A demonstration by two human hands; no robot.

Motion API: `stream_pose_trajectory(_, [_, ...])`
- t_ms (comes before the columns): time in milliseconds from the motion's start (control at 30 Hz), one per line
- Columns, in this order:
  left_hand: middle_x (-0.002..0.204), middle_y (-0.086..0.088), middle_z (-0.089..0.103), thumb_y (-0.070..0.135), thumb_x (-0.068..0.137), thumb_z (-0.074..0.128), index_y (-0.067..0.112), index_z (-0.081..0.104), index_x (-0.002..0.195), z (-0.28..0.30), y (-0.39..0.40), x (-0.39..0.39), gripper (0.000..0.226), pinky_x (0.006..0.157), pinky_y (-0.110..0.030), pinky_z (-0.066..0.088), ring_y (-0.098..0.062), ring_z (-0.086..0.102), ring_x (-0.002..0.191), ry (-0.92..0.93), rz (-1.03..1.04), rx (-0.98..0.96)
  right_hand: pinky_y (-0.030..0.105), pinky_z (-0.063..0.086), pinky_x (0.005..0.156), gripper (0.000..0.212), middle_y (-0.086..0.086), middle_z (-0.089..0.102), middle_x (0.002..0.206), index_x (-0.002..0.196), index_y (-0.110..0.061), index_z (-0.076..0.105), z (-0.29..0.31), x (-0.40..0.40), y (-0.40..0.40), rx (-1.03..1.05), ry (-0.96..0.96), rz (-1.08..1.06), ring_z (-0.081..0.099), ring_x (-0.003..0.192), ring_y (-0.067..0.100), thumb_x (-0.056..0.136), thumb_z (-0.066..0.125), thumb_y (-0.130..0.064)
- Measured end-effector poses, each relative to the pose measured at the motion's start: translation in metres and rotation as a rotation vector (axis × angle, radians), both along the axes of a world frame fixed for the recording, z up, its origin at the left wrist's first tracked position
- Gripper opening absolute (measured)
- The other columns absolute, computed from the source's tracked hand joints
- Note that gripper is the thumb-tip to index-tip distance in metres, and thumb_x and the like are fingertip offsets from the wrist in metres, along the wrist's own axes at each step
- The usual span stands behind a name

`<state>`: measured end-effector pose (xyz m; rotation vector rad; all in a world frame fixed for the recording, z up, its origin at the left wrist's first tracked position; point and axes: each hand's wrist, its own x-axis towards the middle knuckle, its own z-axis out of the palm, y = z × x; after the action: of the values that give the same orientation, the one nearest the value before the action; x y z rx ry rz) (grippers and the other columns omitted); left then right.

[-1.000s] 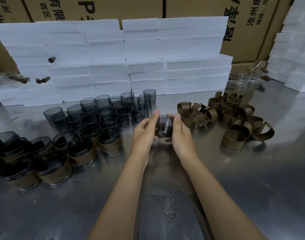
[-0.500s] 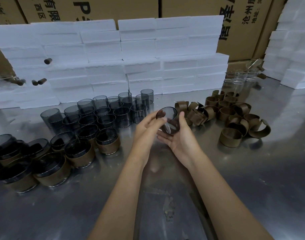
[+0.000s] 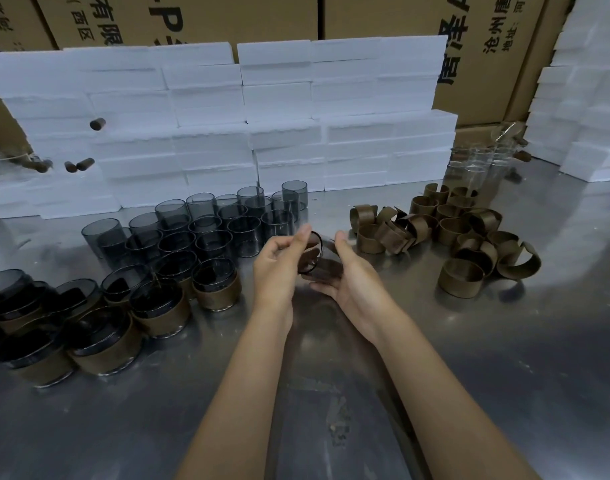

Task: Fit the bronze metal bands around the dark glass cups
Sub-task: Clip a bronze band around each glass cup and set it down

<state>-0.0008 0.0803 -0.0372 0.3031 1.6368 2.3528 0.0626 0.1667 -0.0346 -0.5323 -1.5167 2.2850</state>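
CHANGE: you tipped the dark glass cup (image 3: 312,252) from upright onto its side, still bare, so banding comes next | LEFT: your left hand (image 3: 279,268) pinches its rim | RIGHT: your right hand (image 3: 348,275) cradles it, fingers nearly straight | WHERE: above the steel table (image 3: 504,358), bronze bands (image 3: 462,237) just right.

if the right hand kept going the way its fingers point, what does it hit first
Probably the pile of loose bronze bands just beyond the right hand, whose fingers point up and away past the tilted dark glass cup; depth is uncertain.
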Motion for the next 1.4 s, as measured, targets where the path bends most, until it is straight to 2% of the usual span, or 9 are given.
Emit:
stream_pose_trajectory(367, [0.098,-0.011,0.076,0.009,0.101,0.058,0.009,0.075,0.091,-0.006,0.003,-0.006,0.02,0.07,-0.023,0.051,-0.021,0.066,0.094,-0.15,0.042,-0.109,0.021,0.046,0.059,0.026,0.005,0.07,0.079,0.107,-0.009,0.066,-0.001,-0.002,0.001,-0.12,0.134,-0.075,0.059,0.052,0.009,0.108,0.048,-0.028])
stream_pose_trajectory(533, [0.099,-0.011,0.076,0.036,0.107,0.047,0.006,0.07,0.106,0.001,0.006,0.001,0.038,0.074,-0.034,0.058,-0.02,0.071,0.084,-0.173,-0.038,-0.019,0.023,0.046,0.059,0.004,0.0,0.065,0.069,0.1,-0.013,0.07,-0.007,0.001,0.004,-0.04,0.137,-0.248,0.055,0.049,0.01,0.097,0.068,-0.013])
stream_pose_trajectory(633, [0.115,-0.016,0.075,0.042,0.101,0.058,0.007,0.066,0.123,0.003,0.008,0.006,0.043,0.092,-0.046,0.057,-0.026,0.073,0.098,-0.092,-0.122,-0.055,0.018,0.048,0.053,0.008,-0.009,0.066,0.063,0.097,-0.018,0.07,-0.009,0.002,0.005,0.068,0.148,-0.297,0.055,0.049,0.008,0.096,0.07,-0.011])
stream_pose_trajectory(700, [0.117,-0.016,0.073,0.04,0.099,0.063,0.009,0.063,0.128,0.003,0.008,0.009,0.043,0.09,-0.043,0.059,-0.028,0.073,0.102,-0.049,-0.135,-0.062,0.017,0.048,0.052,0.009,-0.008,0.064,0.063,0.098,-0.021,0.07,-0.01,0.001,0.006,0.16,0.154,-0.331,0.055,0.049,0.006,0.096,0.071,-0.013])
stream_pose_trajectory(867, [0.082,-0.006,0.07,0.043,0.1,0.059,0.009,0.066,0.106,0.003,0.007,0.008,0.035,0.07,-0.029,0.06,-0.017,0.071,0.078,-0.069,-0.217,0.003,0.01,0.04,0.056,0.037,-0.007,0.046,0.074,0.109,-0.027,0.061,-0.013,0.0,0.003,0.477,0.063,-0.354,0.047,0.057,-0.003,0.084,0.081,-0.046])
stream_pose_trajectory(967, [0.082,-0.006,0.07,0.045,0.099,0.06,0.015,0.07,0.094,0.002,0.009,0.008,0.033,0.063,-0.026,0.059,-0.014,0.071,0.071,-0.098,-0.231,-0.012,0.009,0.038,0.056,0.033,-0.009,0.04,0.067,0.103,-0.026,0.058,-0.013,0.001,0.002,0.643,0.031,-0.411,0.045,0.055,-0.004,0.087,0.078,-0.047])
stream_pose_trajectory(1133, [0.099,-0.016,0.071,0.048,0.094,0.067,-0.001,0.066,0.126,-0.002,0.007,0.007,0.059,0.081,-0.036,0.062,-0.024,0.07,0.087,-0.126,-0.297,0.01,0.024,0.043,0.062,0.021,0.001,0.054,0.062,0.089,-0.011,0.062,-0.011,0.004,0.007,0.711,0.029,-0.518,0.051,0.059,0.007,0.099,0.066,-0.029])
stream_pose_trajectory(1300, [0.1,-0.018,0.075,0.04,0.085,0.078,-0.002,0.067,0.124,-0.007,0.007,0.004,0.058,0.072,-0.038,0.063,-0.038,0.075,0.099,-0.168,-0.263,0.05,0.038,0.049,0.075,0.023,0.009,0.067,0.075,0.091,-0.003,0.071,-0.001,0.007,0.028,0.568,0.0,-0.613,0.066,0.083,0.037,0.103,0.057,-0.018])
stream_pose_trajectory(1400, [0.111,-0.022,0.069,0.036,0.082,0.081,0.004,0.069,0.118,-0.008,0.007,-0.001,0.05,0.071,-0.038,0.062,-0.043,0.066,0.117,-0.21,-0.241,0.086,0.034,0.043,0.085,0.016,0.006,0.072,0.098,0.103,-0.016,0.071,0.008,0.013,0.073,0.726,-0.238,-0.796,0.06,0.111,0.033,0.099,0.058,-0.022])
